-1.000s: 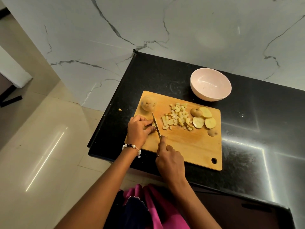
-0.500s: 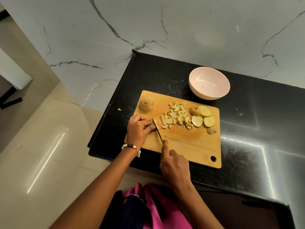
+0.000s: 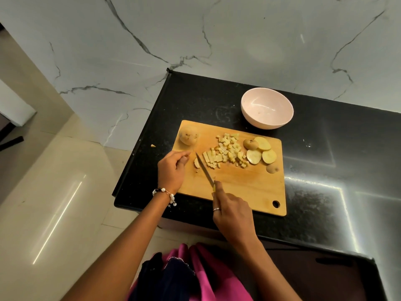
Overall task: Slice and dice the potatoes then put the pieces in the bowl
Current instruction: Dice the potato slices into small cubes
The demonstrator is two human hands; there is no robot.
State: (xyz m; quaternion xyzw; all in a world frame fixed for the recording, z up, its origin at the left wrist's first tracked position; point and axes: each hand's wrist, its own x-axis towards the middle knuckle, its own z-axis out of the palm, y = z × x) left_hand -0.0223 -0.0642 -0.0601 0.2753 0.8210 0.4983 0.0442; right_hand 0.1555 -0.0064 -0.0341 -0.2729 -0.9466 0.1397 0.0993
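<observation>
Meanwhile the bowl (image 3: pixel 267 111) sits empty (right hand (image 3: pixel 233 213) grips knife (image 3: pixel 204 169), left hand (image 3: pixel 172 169) loosely curled).

No readable text, label, brand, number or sign anywhere: none on the cutting board (image 3: pixel 249 187), nor on the bowl (image 3: pixel 267 124) just behind the board.

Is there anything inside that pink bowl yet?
Nothing shows inside the bowl; its visible inside is bare. The near wall hides a little of the bottom. The diced potato and slices lie on the cutting board.
</observation>
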